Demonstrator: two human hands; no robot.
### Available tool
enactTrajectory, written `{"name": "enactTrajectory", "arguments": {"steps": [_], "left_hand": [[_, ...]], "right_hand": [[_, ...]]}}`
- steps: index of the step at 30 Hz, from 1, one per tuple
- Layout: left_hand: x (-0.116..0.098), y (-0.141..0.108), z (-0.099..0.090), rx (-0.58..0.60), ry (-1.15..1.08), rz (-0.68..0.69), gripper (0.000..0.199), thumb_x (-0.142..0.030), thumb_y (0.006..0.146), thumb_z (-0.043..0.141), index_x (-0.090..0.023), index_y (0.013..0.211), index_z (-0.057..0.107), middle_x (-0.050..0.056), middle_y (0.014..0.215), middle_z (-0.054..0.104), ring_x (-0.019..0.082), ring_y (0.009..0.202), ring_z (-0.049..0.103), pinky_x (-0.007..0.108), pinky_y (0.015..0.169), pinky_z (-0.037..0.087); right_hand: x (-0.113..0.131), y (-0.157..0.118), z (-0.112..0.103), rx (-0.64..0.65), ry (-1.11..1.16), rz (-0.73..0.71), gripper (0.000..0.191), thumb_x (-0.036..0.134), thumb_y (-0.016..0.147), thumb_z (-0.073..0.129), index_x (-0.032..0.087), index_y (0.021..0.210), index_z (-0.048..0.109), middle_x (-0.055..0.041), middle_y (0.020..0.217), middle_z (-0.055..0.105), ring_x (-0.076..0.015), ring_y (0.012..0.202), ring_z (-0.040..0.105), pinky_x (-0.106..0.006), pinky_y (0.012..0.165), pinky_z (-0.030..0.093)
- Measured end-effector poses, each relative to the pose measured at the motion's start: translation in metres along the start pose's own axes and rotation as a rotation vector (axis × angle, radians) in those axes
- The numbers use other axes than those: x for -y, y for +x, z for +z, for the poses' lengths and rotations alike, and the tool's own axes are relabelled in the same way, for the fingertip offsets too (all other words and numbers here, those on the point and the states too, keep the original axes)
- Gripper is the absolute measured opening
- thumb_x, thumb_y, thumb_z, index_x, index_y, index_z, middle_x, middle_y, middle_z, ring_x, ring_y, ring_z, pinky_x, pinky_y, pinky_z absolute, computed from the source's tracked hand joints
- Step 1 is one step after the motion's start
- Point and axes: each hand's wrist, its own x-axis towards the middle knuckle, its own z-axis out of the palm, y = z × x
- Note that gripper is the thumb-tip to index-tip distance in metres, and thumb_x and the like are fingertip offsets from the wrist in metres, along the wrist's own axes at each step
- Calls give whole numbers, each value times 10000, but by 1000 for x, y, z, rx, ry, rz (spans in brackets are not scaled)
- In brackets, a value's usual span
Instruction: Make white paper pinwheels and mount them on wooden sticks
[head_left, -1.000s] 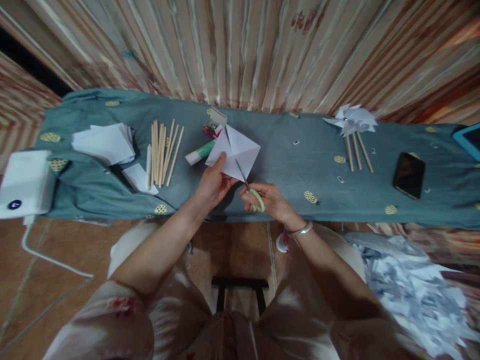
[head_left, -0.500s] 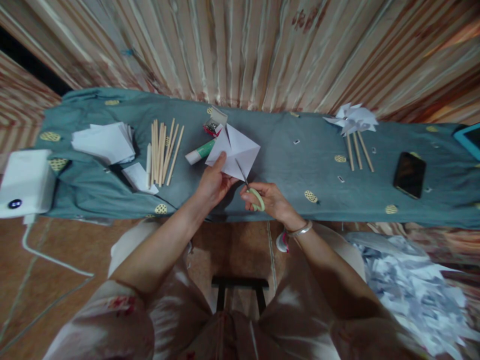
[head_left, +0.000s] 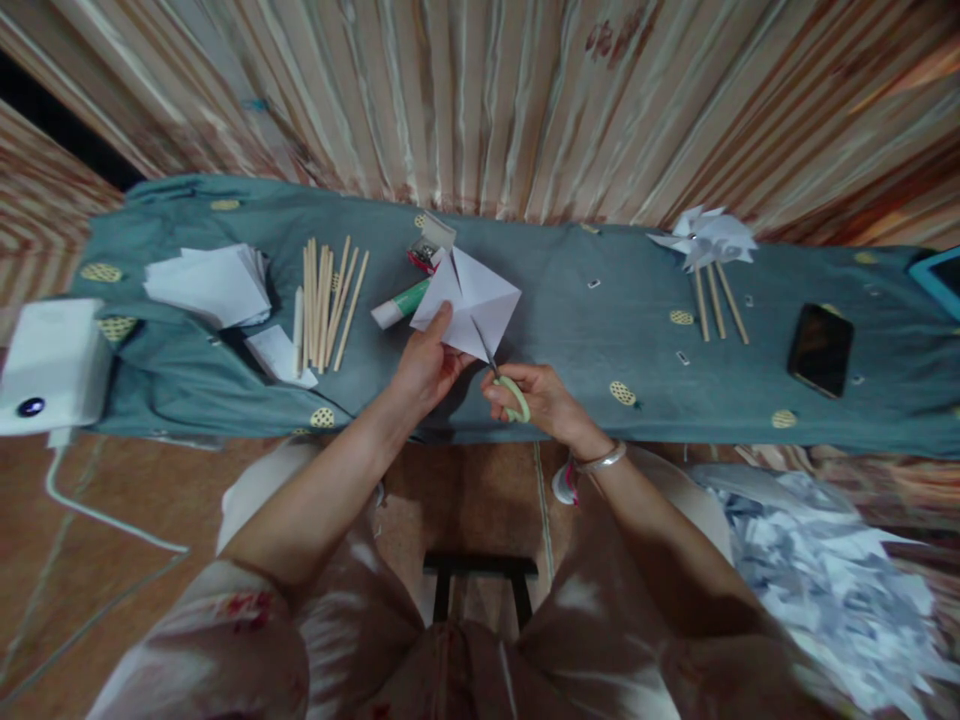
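Head view: paper square [head_left: 491, 285] in L hand [head_left: 429, 372], scissors [head_left: 516, 402] in R hand [head_left: 546, 402]

Paper square is over the nr side of the cloth-covered counter [head_left: 570, 340], straight ahead of the person, one corner toward the body. Slit open at its far corner; faint crease runs to the R corner. L hand is clamped on the nr-L edge, thumb on top; R hand is wrapped round the scissors' pale green handle, a blade lying over the sheet by the nr corner. Can't tell if the other blade is underneath.

Handling (my guess): v. light, thin, crisp but bendy; prob. not slippery; creases & tears easily, esp. at the slit's inner end. Best hold: flat pinch btwn thumb & fingers, nr the uncut middle, clear of the blades. Avoid the loose flaps by the slit b/c they'd flop.

Further out: glue stick [head_left: 399, 305] & small open box [head_left: 431, 243] just L, then wooden sticks [head_left: 325, 310], then paper stack [head_left: 206, 285]. Well off to R: pinwheels [head_left: 716, 238] & phone [head_left: 821, 350].
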Motion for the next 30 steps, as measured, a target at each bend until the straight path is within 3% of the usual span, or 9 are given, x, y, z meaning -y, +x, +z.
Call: {"name": "enactTrajectory", "arguments": {"steps": [5, 16, 24, 30], "left_hand": [[-8, 3, -1, 23, -30, 7, 281, -242, 950, 597, -173, 1223, 607, 21, 837, 765, 151, 742, 726, 300, 840, 600], [-23, 6, -3, -36, -4, 49, 214, -224, 971, 555, -185, 1166, 635, 28, 877, 768, 148, 794, 728, 273, 799, 606], [-13, 1, -3, 30, 107, -22, 191, -130, 922, 560, -127, 1076, 671, 67, 883, 770, 183, 854, 736, 293, 839, 597], [3, -2, -5, 150, 263, -63, 110, -123, 841, 612, -93, 891, 705, 69, 781, 757, 175, 684, 712, 280, 722, 590]], "right_hand": [[11, -10, -5, 90, -46, 26, 481, 611, 657, 798, 178, 808, 654, 29, 611, 640, -74, 525, 547, -202, 506, 428], [20, -26, -31, 149, -196, 4, 494, 638, 731, 740, 158, 809, 657, 6, 635, 645, -87, 551, 527, -229, 534, 420], [10, -15, -45, -257, -60, -128, 505, 642, 667, 786, 180, 842, 682, 8, 651, 684, -89, 550, 560, -206, 511, 423], [11, -2, -46, -440, 108, -172, 543, 589, 501, 882, 198, 816, 675, 54, 576, 632, -87, 520, 538, -203, 487, 407]]}}
